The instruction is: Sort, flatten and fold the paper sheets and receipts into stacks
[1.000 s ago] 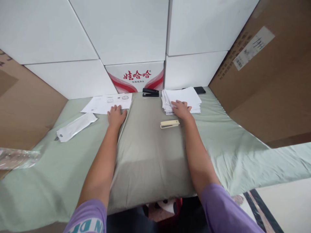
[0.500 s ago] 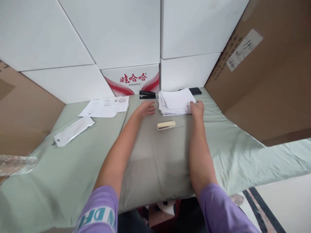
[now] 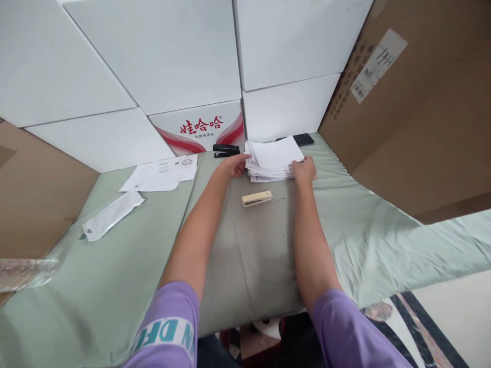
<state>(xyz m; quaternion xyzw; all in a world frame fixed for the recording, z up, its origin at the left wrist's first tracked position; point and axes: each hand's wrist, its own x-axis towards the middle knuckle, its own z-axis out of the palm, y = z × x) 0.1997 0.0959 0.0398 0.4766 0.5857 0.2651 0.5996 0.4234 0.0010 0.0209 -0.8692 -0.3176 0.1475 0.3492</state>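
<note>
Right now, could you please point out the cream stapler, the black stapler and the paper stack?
Cream stapler [image 3: 257, 197], head view: middle of its top.
Black stapler [image 3: 226, 147], head view: upper arm.
Paper stack [image 3: 276, 154], head view: top sheet.

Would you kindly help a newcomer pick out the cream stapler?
On the green cloth, find the paper stack between the left hand and right hand. On its near side lies the cream stapler; its colour sets it apart from the black stapler by the printed box.

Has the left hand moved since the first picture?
Yes, rightward against the black stapler: the left hand went from the sheets to the left edge of the stack.
</note>
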